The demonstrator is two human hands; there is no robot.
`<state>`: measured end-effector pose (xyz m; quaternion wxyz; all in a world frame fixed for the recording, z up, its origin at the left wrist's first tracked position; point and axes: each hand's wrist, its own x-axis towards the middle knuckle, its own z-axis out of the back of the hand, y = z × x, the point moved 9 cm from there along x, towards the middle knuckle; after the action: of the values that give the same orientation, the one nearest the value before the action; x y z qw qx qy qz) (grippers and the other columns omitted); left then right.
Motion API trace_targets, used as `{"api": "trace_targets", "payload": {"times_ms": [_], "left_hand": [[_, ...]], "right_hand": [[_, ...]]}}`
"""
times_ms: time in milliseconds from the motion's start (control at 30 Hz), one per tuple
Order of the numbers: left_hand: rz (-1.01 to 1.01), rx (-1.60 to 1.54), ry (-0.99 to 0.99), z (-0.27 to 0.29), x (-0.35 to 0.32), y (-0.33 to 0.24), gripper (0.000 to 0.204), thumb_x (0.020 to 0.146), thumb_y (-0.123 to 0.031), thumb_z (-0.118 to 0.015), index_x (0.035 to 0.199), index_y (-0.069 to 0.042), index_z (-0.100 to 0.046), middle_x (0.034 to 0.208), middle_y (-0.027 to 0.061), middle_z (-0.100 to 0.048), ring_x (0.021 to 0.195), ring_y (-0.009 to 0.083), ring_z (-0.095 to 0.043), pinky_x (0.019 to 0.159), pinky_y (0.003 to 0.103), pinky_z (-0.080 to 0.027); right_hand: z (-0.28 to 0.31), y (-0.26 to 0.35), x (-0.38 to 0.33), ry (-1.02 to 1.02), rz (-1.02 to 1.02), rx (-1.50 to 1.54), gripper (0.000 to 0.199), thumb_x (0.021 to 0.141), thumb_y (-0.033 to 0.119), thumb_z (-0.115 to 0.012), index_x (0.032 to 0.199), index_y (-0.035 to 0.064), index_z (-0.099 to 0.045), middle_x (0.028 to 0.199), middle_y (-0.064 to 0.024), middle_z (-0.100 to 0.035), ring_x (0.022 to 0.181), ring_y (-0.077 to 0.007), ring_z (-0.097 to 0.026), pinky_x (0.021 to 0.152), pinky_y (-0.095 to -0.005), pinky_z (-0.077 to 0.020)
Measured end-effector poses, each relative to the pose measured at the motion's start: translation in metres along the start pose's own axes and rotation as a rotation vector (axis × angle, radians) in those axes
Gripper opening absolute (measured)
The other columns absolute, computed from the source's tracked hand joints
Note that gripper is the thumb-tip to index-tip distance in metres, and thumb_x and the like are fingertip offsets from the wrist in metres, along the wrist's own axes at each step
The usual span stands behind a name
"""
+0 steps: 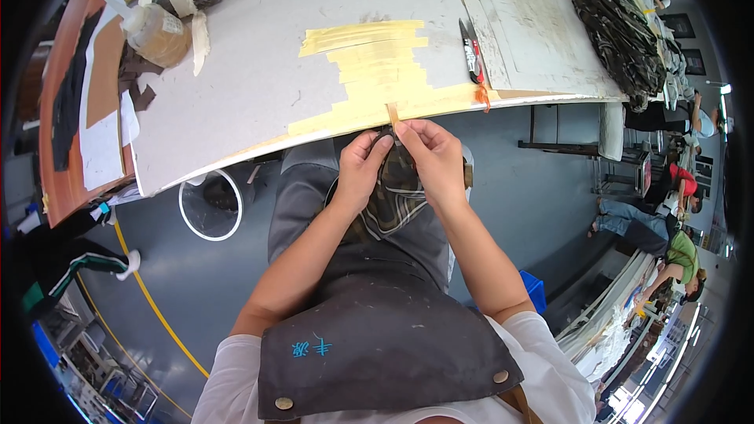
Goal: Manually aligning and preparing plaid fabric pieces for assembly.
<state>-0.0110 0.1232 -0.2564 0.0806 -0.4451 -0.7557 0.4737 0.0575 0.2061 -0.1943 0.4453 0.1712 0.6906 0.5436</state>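
Both hands (pixel 397 163) pinch patterned fabric piece (pixel 397 188), tape strip (pixel 392 114).

Both hands meet over the lap: the left hand (pixel 363 166) grips a dark patterned fabric piece (pixel 395 192), its fingertips (pixel 385 141) at the top edge. The right hand (pixel 430 159) pinches a tan strip (pixel 392 115) rising just above its fingertips, touching the taped table edge (pixel 236 153).

I see the grey desk (pixel 259 71) carrying yellow tape strips (pixel 377 63) just beyond my hands, scissors (pixel 471 51) beyond the right hand (pixel 432 161), glue bottle (pixel 153 31) far left.
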Motion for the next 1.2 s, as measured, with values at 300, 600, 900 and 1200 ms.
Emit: {"api": "trace_targets", "payload": {"times_ms": [300, 600, 900, 1200], "left_hand": [[-0.259, 0.411, -0.152, 0.018, 0.0, -0.027, 0.018, 0.085, -0.016, -0.061, 0.088, 0.002, -0.063, 0.076, 0.0048, -0.059, 0.071, 0.0133, -0.055, 0.064, 0.026, -0.043], [-0.296, 0.834, -0.081, -0.005, -0.033, -0.06, 0.023, 0.075, -0.017, -0.071, 0.088, 0.001, -0.064, 0.062, 0.0062, -0.058, 0.053, 0.0108, -0.052, 0.05, 0.025, -0.041], [0.356, 0.469, 0.238, 0.01, -0.102, -0.03, 0.039, 0.082, -0.037, -0.064, 0.085, 0.002, -0.06, 0.075, 0.0065, -0.061, 0.068, 0.0141, -0.055, 0.061, 0.03, -0.045], [0.426, -0.295, 0.485, -0.016, -0.142, -0.026, 0.07, 0.051, -0.019, -0.085, 0.112, 0.0, -0.055, 0.102, 0.0061, -0.062, 0.092, 0.0165, -0.058, 0.08, 0.028, -0.046]], "right_hand": [[0.002, -0.016, -0.024, 0.229, -0.033, 0.016, 0.031, 0.076, 0.005, -0.069, 0.103, -0.0026, -0.056, 0.082, 0.0012, -0.057, 0.073, -0.0043, -0.05, 0.068, -0.018, -0.0421], [0.032, -0.013, -0.078, 0.144, 0.199, -0.454, 0.021, 0.072, 0.002, -0.067, 0.091, -0.0003, -0.059, 0.063, 0.0025, -0.047, 0.054, -0.0037, -0.039, 0.048, -0.0197, -0.0332], [0.024, 0.027, -0.133, 0.26, 0.476, -0.586, 0.02, 0.067, -0.001, -0.066, 0.086, -0.0004, -0.059, 0.064, -0.0043, -0.046, 0.055, -0.0129, -0.042, 0.051, -0.0259, -0.0358], [0.013, 0.056, -0.146, 0.441, 0.467, -0.558, 0.02, 0.064, -0.004, -0.063, 0.083, 0.0015, -0.061, 0.069, -0.004, -0.053, 0.057, -0.0128, -0.045, 0.052, -0.0254, -0.0379]]}}
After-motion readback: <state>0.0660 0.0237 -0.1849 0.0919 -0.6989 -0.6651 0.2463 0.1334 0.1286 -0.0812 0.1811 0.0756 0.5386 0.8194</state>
